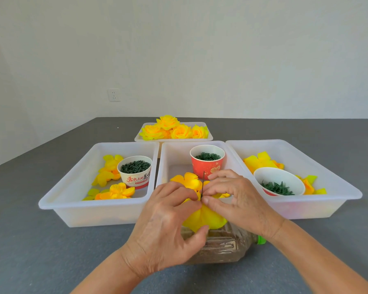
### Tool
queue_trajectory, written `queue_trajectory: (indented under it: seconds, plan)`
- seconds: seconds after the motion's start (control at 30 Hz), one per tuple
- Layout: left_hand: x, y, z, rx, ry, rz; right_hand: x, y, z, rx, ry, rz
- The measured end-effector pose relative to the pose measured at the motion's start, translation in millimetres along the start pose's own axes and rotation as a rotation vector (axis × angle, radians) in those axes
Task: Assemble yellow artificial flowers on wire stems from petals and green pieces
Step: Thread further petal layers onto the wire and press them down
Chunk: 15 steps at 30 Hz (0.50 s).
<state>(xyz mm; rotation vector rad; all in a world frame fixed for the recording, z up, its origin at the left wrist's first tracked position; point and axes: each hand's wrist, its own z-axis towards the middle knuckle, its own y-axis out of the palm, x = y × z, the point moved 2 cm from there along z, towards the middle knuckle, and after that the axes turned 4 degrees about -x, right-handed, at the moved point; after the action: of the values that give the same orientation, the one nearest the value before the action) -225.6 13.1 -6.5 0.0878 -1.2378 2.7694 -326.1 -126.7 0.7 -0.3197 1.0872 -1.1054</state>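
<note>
— Nearest us, both hands meet over a clear plastic bottle (223, 247) lying on its side on the desk (40, 251). What are they on?

— Going from the left: the left hand (168, 225) has its fingers curled round the yellow flower head (202, 219), thumb under the petals. The right hand (240, 200) pinches at the top of that same flower, where the wire stem (203, 183) comes out.

— Which way does the stem run?

— Nearly upright, its long axis pointing up and a little away, between the two sets of fingertips. The right hand's finger and thumb are the nearer to it; the left only steadies the petals.

— So the next piece?

— My guess is it slides down that wire. Green parts sit in the white cup (135, 170) in the left tray (57, 200), the red cup (207, 160) straight ahead, and the white bowl (278, 181) in the right tray (346, 192), which is closest to the right hand.
</note>
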Motion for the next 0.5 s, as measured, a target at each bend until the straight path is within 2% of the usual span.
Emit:
queue_trajectory:
  seconds: [0.13, 0.27, 0.4, 0.5]
  plan:
    - [-0.4, 0.1, 2.8, 0.077, -0.07, -0.099, 1.4, 0.0, 3.0, 0.012, 0.061, 0.087]
    - [-3.0, 6.3, 8.4, 0.139, -0.274, -0.228, 2.5, 1.3, 3.4, -0.001, 0.093, 0.167]
    - [-8.7, 10.6, 10.8, 0.097, -0.467, -0.396, 5.1, 1.8, 3.4, -0.032, 0.118, 0.2]
    - [-10.3, 9.2, 13.5, 0.036, -0.439, -0.362, 7.0, 4.0, 3.3, -0.051, 0.106, 0.199]
